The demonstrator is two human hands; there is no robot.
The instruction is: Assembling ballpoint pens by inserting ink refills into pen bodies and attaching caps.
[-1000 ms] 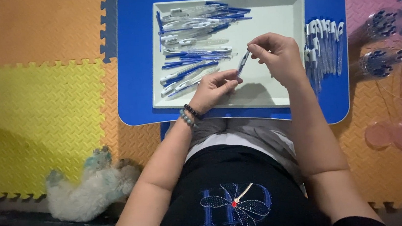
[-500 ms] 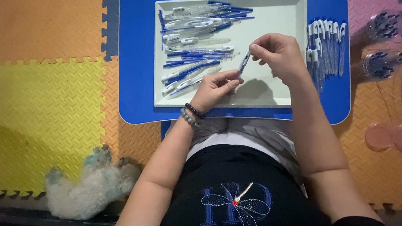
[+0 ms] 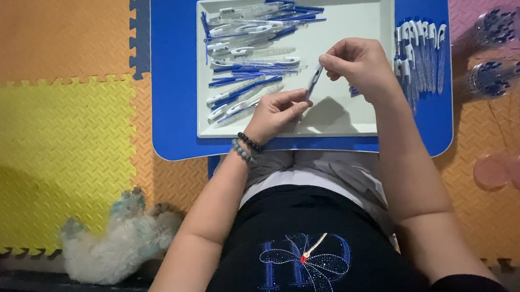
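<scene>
Pen [image 3: 314,81], blue and see-through, sits between two hands above the pale tray [image 3: 359,117]. The right hand [image 3: 360,66] pinches the top end of it with fingertips closed tight. The left hand [image 3: 276,111] pinches the bottom end the same way, so both hands are gripping this one pen. It tilts a bit, with the top end leaning toward the right hand. It hangs just over a bare part of the tray and does not touch it.

On the left wrist there is a bracelet of dark beads [image 3: 244,147].

Inside the tray, on its left side, lies a pile of blue and white pen parts [image 3: 251,51], all jumbled and crossing each other. The tray rests on a blue lap table [image 3: 171,78] with round corners.

Just right of the tray, on the blue table, a row of finished pens [image 3: 421,54] lies side by side, with white clips at the top. Further right, on the pink mat, there are two clear bundles with dark tips [image 3: 492,54].

Under everything is a floor of foam puzzle mats [image 3: 56,140], yellow and orange. A fluffy white dog [image 3: 116,239] lies on the mat near the left elbow.
</scene>
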